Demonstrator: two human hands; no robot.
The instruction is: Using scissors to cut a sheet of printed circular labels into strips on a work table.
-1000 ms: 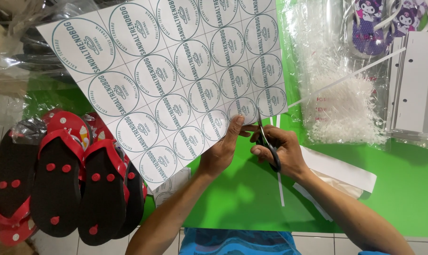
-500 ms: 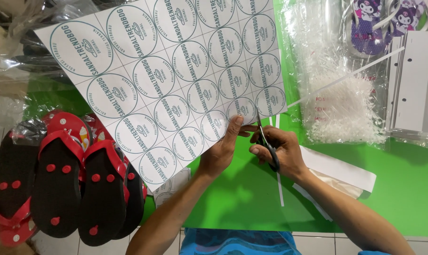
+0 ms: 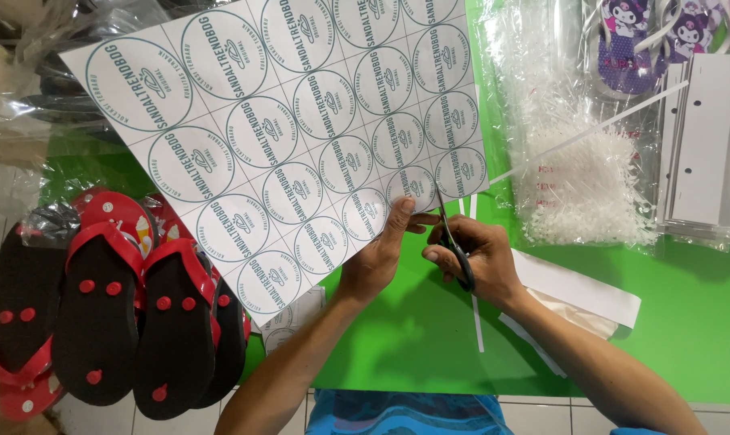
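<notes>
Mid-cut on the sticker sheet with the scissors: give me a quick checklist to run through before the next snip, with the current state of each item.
1. Left hand pinches the sticker sheet at its lower edge: ok.
2. Right hand has a grip on the scissors: ok.
3. Blades sit at the sheet's right edge, beside the outer column of round stickers: ok.
4. Left fingertips clear of the blades: cannot tell, they are very close.
5. Blades follow the printed line between stickers: cannot tell.
6. Cut strips lie on the green table, clear of the sheet: ok.
</notes>
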